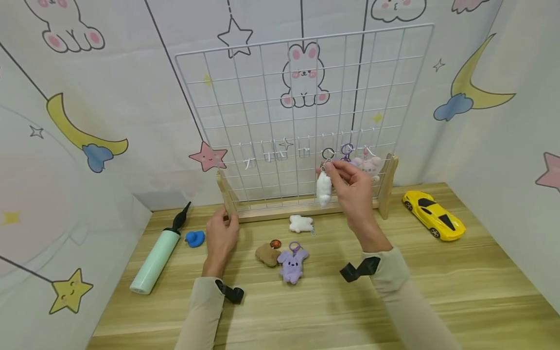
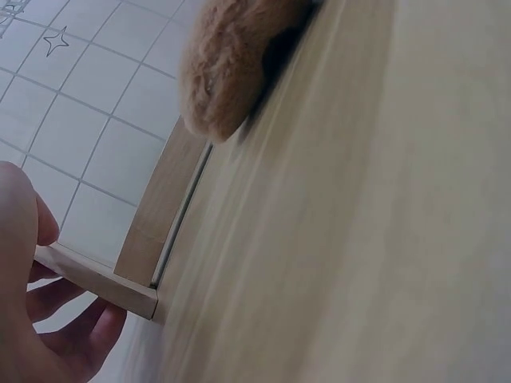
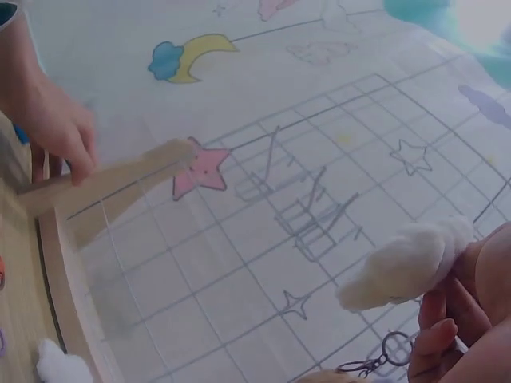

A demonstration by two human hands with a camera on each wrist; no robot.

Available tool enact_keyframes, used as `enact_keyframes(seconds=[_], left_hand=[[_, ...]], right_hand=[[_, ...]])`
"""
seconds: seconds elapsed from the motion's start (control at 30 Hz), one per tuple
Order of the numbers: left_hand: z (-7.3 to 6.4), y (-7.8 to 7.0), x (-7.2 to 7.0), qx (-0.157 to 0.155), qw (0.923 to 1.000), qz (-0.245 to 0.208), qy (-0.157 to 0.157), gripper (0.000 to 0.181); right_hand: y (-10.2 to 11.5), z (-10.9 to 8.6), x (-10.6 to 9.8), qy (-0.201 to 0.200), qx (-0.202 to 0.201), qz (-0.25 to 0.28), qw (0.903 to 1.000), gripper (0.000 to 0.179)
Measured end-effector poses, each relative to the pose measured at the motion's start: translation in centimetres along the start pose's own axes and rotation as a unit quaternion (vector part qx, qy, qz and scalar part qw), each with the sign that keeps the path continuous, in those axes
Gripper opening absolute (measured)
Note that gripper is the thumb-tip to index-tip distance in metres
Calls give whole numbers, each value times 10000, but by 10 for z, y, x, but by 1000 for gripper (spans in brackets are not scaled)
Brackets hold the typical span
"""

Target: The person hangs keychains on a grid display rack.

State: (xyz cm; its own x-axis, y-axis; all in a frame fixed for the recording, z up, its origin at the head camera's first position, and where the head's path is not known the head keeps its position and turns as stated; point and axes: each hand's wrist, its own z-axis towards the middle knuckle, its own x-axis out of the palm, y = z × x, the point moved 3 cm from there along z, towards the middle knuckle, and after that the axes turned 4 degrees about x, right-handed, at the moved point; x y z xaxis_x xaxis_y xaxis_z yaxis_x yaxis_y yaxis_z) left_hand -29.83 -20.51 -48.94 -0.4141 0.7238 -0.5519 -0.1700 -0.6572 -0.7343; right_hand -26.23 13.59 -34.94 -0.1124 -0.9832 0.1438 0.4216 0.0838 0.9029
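My right hand (image 1: 356, 194) pinches a white plush keychain (image 1: 323, 188) near its metal ring, in front of the lower part of a white wire grid rack. The plush hangs below the fingertips in the head view. To its right, pink and purple plush keychains hang on the hooks, partly behind this hand. My left hand (image 1: 222, 238) grips the wooden end post (image 2: 100, 279) of the rack's stand, thumb on one side and fingers on the other. On the table before the rack lie another white plush (image 1: 301, 223), a brown plush (image 1: 268, 255) and a purple plush keychain (image 1: 292, 266).
Several clear hooks (image 1: 270, 156) line the grid left of my right hand. A mint-green hand pump (image 1: 156, 260) and a blue rubber duck (image 1: 194, 238) lie on the left. A yellow toy car (image 1: 433, 215) stands at the right. Printed cloth surrounds the table.
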Motion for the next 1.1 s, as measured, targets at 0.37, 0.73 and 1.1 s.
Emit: enact_keyframes(seconds=[0.37,0.73,1.1], left_hand=[[0,0,2,164,9996,-144,-167,18],[7,25,8,173,9987,-437,-185,29],[2,10,3,125,9987,-473,-130,26]], right_hand=[[-3,2,17,-171,-54,-203,9996,28],[-6,15,27,-386,56,-308,9988,32],[-5,24,34,-442,297,-497,9973,37]])
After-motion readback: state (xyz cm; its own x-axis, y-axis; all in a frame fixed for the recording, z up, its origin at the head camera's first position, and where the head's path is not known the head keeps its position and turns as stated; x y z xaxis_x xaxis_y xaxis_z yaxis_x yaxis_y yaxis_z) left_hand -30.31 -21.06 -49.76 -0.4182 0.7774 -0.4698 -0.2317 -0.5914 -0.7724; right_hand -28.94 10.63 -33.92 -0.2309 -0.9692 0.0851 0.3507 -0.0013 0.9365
